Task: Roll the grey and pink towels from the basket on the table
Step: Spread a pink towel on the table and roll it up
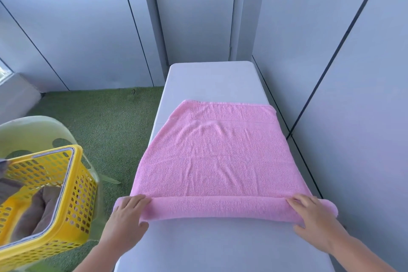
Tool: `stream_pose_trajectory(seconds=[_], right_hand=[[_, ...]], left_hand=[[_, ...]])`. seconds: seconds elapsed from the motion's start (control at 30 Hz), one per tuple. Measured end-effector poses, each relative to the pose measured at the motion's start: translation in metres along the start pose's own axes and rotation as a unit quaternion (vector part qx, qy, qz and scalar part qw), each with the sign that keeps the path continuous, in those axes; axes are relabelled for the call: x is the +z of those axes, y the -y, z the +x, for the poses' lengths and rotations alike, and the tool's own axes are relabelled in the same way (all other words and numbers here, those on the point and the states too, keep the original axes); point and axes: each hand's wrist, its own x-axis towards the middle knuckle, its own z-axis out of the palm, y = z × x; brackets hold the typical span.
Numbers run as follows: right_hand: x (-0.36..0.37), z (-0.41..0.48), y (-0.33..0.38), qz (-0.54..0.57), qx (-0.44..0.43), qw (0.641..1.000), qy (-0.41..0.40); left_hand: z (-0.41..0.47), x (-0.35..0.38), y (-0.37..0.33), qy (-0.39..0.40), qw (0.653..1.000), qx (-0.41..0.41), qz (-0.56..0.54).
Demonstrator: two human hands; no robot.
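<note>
A pink towel (216,157) lies spread flat on the white table (209,81), its near edge turned over into a low roll. My left hand (129,212) grips the roll's left end, thumb under it. My right hand (313,214) grips the right end the same way. To the left stands a yellow perforated basket (72,201) on a pale green chair; a grey towel (42,207) lies crumpled inside it.
The table runs away from me along a grey panelled wall (344,73) on its right. A closed door (194,11) stands beyond the far end. Green artificial turf (110,121) covers the floor to the left.
</note>
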Motion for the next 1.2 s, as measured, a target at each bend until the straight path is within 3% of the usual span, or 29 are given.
stream_pose_trajectory(seconds=[0.07,0.2,0.37,0.47,0.57,0.63,0.73,0.83,0.97,1.07,1.2], right_hand=[[0.005,0.006,-0.002,-0.024,-0.003,1.000,0.001],[-0.017,0.013,0.014,-0.036,-0.009,0.999,-0.033],[-0.027,0.010,0.013,-0.029,0.025,0.999,0.010],[-0.032,0.012,0.023,-0.025,0.057,0.998,-0.013],[-0.024,0.013,0.027,0.064,0.049,0.996,-0.023],[-0.017,0.016,0.028,0.072,0.026,0.997,-0.017],[-0.010,0.021,0.032,0.037,0.011,0.999,-0.005],[-0.002,0.025,0.029,0.007,0.035,0.999,0.004],[-0.010,0.031,0.032,-0.005,0.026,1.000,-0.010],[-0.018,0.033,0.031,-0.013,0.016,0.999,0.025],[-0.014,0.034,0.027,0.022,0.043,0.998,0.026]], left_hand=[[0.003,0.001,0.000,0.024,0.999,-0.006,0.025],[0.009,-0.002,0.000,-0.005,0.998,0.010,0.055],[0.007,-0.007,0.003,-0.030,0.994,0.010,0.109],[0.014,-0.012,-0.006,-0.049,0.996,-0.018,0.078],[0.023,-0.012,-0.018,-0.049,0.997,-0.049,-0.029],[0.026,-0.011,-0.027,-0.037,0.998,-0.019,-0.050],[0.026,-0.008,-0.037,-0.001,0.999,0.035,-0.025],[0.029,-0.004,-0.039,0.024,0.999,0.018,0.013],[0.039,0.000,-0.034,-0.010,0.999,0.020,0.046],[0.039,0.000,-0.031,-0.033,0.996,0.048,0.063],[0.040,-0.003,-0.032,-0.045,0.997,0.041,0.038]])
